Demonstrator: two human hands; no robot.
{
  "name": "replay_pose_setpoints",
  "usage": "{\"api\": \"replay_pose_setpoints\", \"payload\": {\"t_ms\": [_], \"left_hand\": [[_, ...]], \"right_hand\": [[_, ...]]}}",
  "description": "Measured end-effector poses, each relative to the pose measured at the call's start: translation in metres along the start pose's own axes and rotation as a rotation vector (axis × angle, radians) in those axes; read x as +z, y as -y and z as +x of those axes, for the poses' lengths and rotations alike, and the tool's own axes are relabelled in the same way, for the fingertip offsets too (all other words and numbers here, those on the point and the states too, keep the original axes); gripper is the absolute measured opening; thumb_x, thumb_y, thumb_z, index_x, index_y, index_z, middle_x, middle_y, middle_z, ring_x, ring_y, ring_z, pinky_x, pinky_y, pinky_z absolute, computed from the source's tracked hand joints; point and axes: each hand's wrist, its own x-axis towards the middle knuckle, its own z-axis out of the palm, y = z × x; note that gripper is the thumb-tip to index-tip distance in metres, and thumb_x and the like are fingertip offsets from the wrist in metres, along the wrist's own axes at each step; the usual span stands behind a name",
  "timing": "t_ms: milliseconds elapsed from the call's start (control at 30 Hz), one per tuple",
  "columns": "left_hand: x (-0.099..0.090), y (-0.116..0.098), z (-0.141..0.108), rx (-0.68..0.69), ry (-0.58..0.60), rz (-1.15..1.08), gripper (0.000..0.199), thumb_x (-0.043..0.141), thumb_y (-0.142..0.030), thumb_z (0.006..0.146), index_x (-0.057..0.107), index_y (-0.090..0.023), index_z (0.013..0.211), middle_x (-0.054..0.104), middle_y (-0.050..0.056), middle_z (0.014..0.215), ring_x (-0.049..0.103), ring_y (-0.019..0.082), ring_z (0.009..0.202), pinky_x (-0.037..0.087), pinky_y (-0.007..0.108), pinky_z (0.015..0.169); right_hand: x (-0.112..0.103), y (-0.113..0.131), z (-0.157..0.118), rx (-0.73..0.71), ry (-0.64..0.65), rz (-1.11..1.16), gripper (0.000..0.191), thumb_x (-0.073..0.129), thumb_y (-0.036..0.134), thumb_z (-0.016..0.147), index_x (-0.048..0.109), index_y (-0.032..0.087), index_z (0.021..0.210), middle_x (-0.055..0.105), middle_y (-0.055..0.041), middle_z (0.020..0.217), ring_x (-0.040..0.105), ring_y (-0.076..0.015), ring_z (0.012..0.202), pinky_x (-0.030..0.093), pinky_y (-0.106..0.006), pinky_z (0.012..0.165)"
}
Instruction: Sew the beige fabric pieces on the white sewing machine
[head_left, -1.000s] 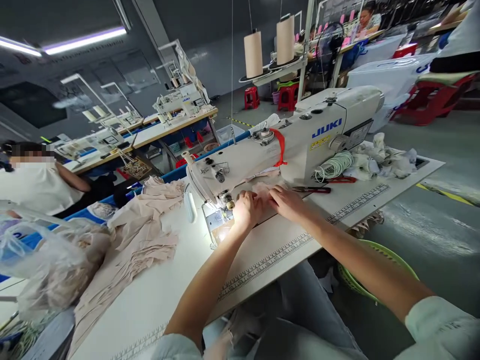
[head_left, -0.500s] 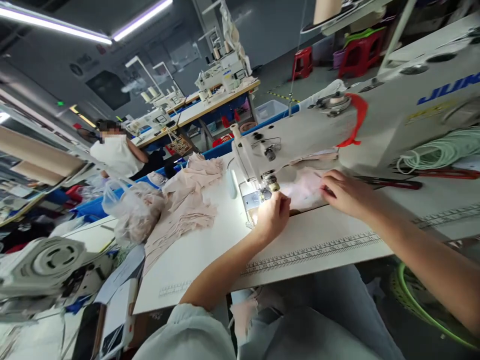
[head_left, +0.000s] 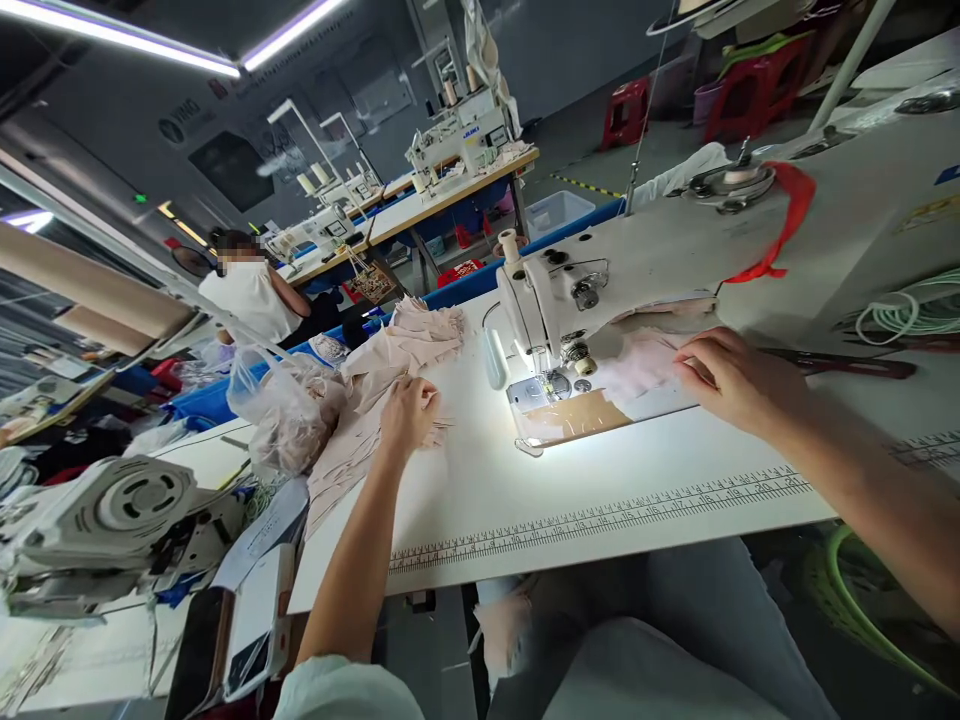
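Note:
My left hand (head_left: 407, 414) rests at the right side of a fanned pile of beige fabric pieces (head_left: 356, 455), its fingers curled together; what they pinch, if anything, is hidden. To the right of the needle, my right hand (head_left: 731, 382) has thumb and fingers closed at the edge of a thin pale pink fabric piece (head_left: 643, 362). That fabric lies flat under the arm of the white sewing machine (head_left: 551, 300). Light falls on the machine's needle plate (head_left: 536, 392) and presser foot, where no hand is now.
A plastic bag of fabric (head_left: 289, 415) sits left of the pile. Behind my right hand lie dark scissors (head_left: 847, 362) and a coil of pale green cord (head_left: 911, 312). A printed ruler (head_left: 600, 525) runs along the front edge. A person in white (head_left: 251, 300) sits farther off.
My left hand has left the presser foot area and moved left onto the beige pile. My right hand stays at the pink fabric. The view has shifted, so the machine appears farther right.

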Motion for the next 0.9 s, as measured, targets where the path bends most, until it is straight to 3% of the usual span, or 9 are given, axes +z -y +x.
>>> {"api": "replay_pose_setpoints", "payload": {"t_ms": [100,200,300,400,467,600,733,800,900], "left_hand": [[-0.001,0.017,0.023,-0.005,0.041,0.08,0.016,0.07,-0.013,0.08,0.059,-0.022,0.073,0.069,0.009,0.097,0.062,0.031,0.11,0.05,0.038,0.088],[0.004,0.022,0.033,0.021,0.065,0.082,0.026,0.066,-0.01,0.079,0.049,-0.023,0.063,0.065,0.009,0.087,0.062,0.03,0.106,0.05,0.037,0.086],[0.004,0.025,0.032,0.082,-0.028,-0.033,0.024,0.059,-0.012,0.082,0.046,-0.024,0.065,0.063,0.006,0.082,0.061,0.026,0.097,0.05,0.036,0.086],[-0.003,0.027,0.023,0.177,-0.109,-0.284,0.017,0.054,-0.018,0.085,0.049,-0.023,0.07,0.06,0.002,0.077,0.06,0.02,0.081,0.05,0.033,0.08],[-0.009,0.024,0.014,0.248,-0.046,-0.45,0.017,0.053,-0.027,0.089,0.052,-0.023,0.073,0.058,0.0,0.071,0.055,0.016,0.068,0.047,0.03,0.069],[-0.02,-0.002,-0.002,0.318,0.279,-0.624,0.027,0.056,-0.044,0.092,0.056,-0.023,0.077,0.057,-0.003,0.063,0.048,0.012,0.055,0.039,0.025,0.054],[-0.028,-0.045,-0.01,0.337,0.596,-0.577,0.028,0.056,-0.049,0.092,0.061,-0.022,0.084,0.068,-0.001,0.066,0.048,0.011,0.05,0.039,0.024,0.051],[-0.026,-0.066,-0.01,0.349,0.652,-0.58,0.028,0.054,-0.048,0.092,0.059,-0.022,0.084,0.073,0.0,0.071,0.05,0.011,0.049,0.04,0.024,0.051],[-0.01,-0.09,-0.006,0.36,0.604,-0.606,0.025,0.053,-0.045,0.091,0.054,-0.023,0.08,0.071,0.0,0.07,0.052,0.013,0.053,0.043,0.026,0.056]], "right_hand": [[-0.001,0.001,0.002,-0.011,0.001,0.013,0.014,0.054,0.022,0.09,0.066,0.02,0.096,0.071,-0.0099,0.11,0.064,-0.02,0.079,0.036,-0.03,0.06],[-0.003,0.0,0.003,-0.003,-0.04,0.025,0.016,0.052,0.02,0.09,0.067,0.019,0.096,0.073,-0.0107,0.11,0.064,-0.0199,0.079,0.036,-0.031,0.06],[-0.01,0.009,-0.003,-0.067,-0.061,0.12,0.019,0.049,0.023,0.094,0.068,0.018,0.097,0.073,-0.012,0.107,0.064,-0.0189,0.079,0.041,-0.03,0.064],[-0.021,0.041,-0.023,-0.289,0.114,0.311,0.026,0.045,0.027,0.101,0.069,0.02,0.107,0.072,-0.0076,0.104,0.062,-0.0158,0.074,0.043,-0.029,0.068],[-0.026,0.071,-0.039,-0.433,0.249,0.346,0.031,0.041,0.03,0.106,0.067,0.021,0.121,0.07,-0.0069,0.106,0.061,-0.0158,0.076,0.042,-0.029,0.068],[-0.022,0.121,-0.052,-0.577,0.214,0.152,0.03,0.046,0.031,0.105,0.064,0.018,0.126,0.064,-0.0111,0.107,0.055,-0.0203,0.084,0.036,-0.033,0.073],[-0.011,0.132,-0.034,-0.607,0.237,0.046,0.026,0.049,0.035,0.104,0.065,0.017,0.114,0.063,-0.0097,0.102,0.049,-0.0191,0.081,0.029,-0.033,0.072],[-0.008,0.129,-0.021,-0.644,0.254,0.013,0.028,0.047,0.037,0.105,0.065,0.017,0.116,0.063,-0.0092,0.101,0.048,-0.019,0.081,0.028,-0.033,0.073],[-0.006,0.124,-0.009,-0.68,0.283,-0.036,0.033,0.043,0.041,0.107,0.065,0.018,0.117,0.063,-0.0095,0.102,0.048,-0.0195,0.08,0.028,-0.034,0.073]]}}
